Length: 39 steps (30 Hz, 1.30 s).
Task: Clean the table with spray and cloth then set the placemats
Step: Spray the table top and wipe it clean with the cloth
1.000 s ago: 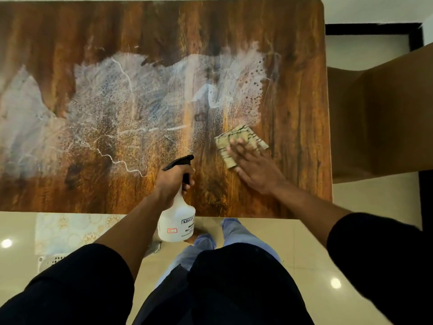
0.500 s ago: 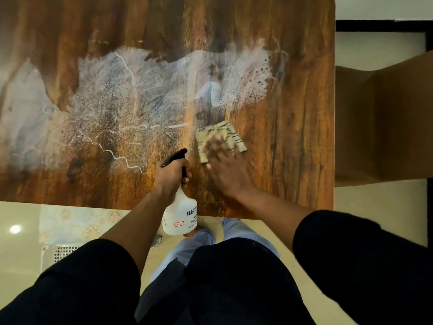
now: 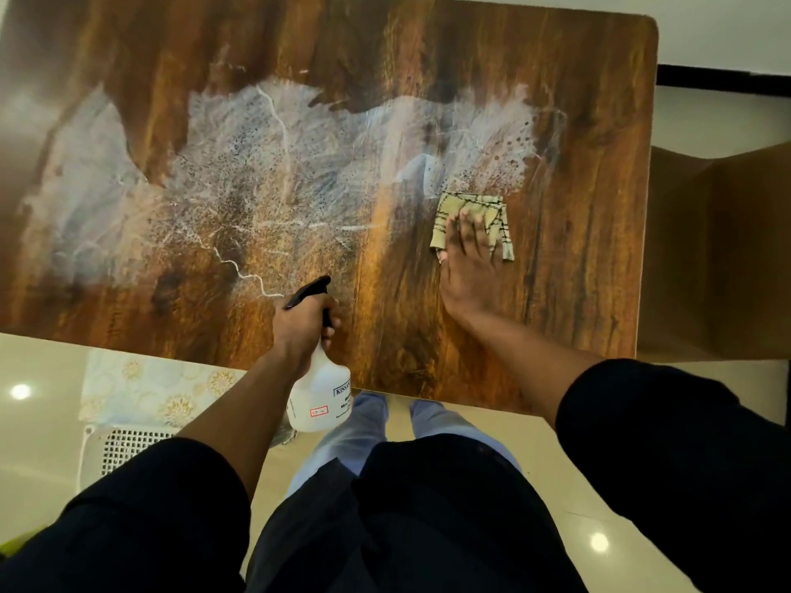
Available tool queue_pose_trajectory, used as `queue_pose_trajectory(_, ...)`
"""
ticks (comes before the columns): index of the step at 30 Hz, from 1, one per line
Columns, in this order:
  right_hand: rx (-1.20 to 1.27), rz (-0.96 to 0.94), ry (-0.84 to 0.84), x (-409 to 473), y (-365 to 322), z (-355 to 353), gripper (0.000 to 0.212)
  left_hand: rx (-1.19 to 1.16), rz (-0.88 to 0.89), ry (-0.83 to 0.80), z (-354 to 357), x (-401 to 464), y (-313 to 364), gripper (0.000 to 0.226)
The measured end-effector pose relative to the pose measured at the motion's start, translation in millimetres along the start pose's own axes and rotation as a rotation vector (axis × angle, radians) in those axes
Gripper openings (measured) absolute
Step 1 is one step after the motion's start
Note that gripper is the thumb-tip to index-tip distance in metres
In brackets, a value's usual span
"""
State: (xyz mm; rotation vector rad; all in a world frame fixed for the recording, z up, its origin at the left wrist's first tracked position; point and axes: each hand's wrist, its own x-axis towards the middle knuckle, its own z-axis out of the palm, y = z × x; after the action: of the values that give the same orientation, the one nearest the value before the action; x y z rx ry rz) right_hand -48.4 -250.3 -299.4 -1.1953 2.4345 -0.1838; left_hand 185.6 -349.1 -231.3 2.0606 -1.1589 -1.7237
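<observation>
Desk (image 3: 578, 100): wood-grain top, rounded corner at 1 o'clock, right edge running down toward 4 o'clock, near edge slanting from 9 to 5 o'clock. Left and far edges run out of frame.

White spray film (image 3: 265, 177) covers the middle and left of the top, from 9 o'clock across to about 1 o'clock; speckled at its margins, with thin white trails toward the near edge. Bare wood along the far band, the right strip and the near strip.

Cloth (image 3: 460, 207): folded, pale with dark lines, lying flat on the desk at 2 o'clock, at the right-hand margin of the film. Right hand (image 3: 468, 271) lies on it palm down, fingers (image 3: 475, 233) straight and spread, pressing the cloth to the wood. Bare wood between cloth and right edge.

Spray bottle (image 3: 319, 391): translucent white, black trigger head, label partly readable, contents not discernible. Held over the near edge at 6 o'clock by the left hand (image 3: 301, 327), fingers curled round the neck; nozzle points toward 11 o'clock.

Off the desk: patterned placemats (image 3: 150, 387) at 8 o'clock below the near edge, resting on a white perforated item (image 3: 124, 447), kind unclear. Brown cardboard box (image 3: 719, 258) just beside the right edge at 3 o'clock. Glossy tiled floor (image 3: 38, 442) at 8 o'clock.
</observation>
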Motion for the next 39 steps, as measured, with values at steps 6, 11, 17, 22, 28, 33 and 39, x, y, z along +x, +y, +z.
queue_pose_trajectory(6, -0.044, -0.376, -0.111, -56.0, -74.4, 38.8, 0.061, -0.052, 0.031, 0.002, -23.6, 9.8, 6.4, 0.015)
queue_pose_trajectory(11, -0.221, -0.765, -0.216, -78.5, -104.8, 71.3, 0.061, 0.005, 0.027, -0.007, -46.4, 29.2, 10.2, 0.006)
queue_pose_trajectory(17, -0.117, -0.299, -0.117, -32.7, -75.2, 37.4, 0.061, 0.062, 0.007, -0.126, -67.0, 47.1, 17.2, 0.012)
queue_pose_trajectory(22, 0.008, 0.033, -0.037, -11.3, -93.0, 23.6, 0.062, 0.058, 0.031, -0.15, -83.6, 62.6, 21.0, 0.025)
queue_pose_trajectory(28, -0.044, -0.256, -0.126, -51.1, -176.7, 65.5, 0.06, 0.001, 0.087, -0.12, -114.7, 76.8, 27.8, 0.023)
queue_pose_trajectory(33, -0.201, -0.696, -0.247, -71.9, -202.6, 94.2, 0.06, 0.008, 0.046, -0.079, -136.7, 88.5, 23.9, 0.014)
queue_pose_trajectory(39, -0.121, -0.271, -0.124, -21.2, -153.9, 51.5, 0.061, 0.061, 0.031, -0.108, -145.2, 91.1, 18.8, 0.017)
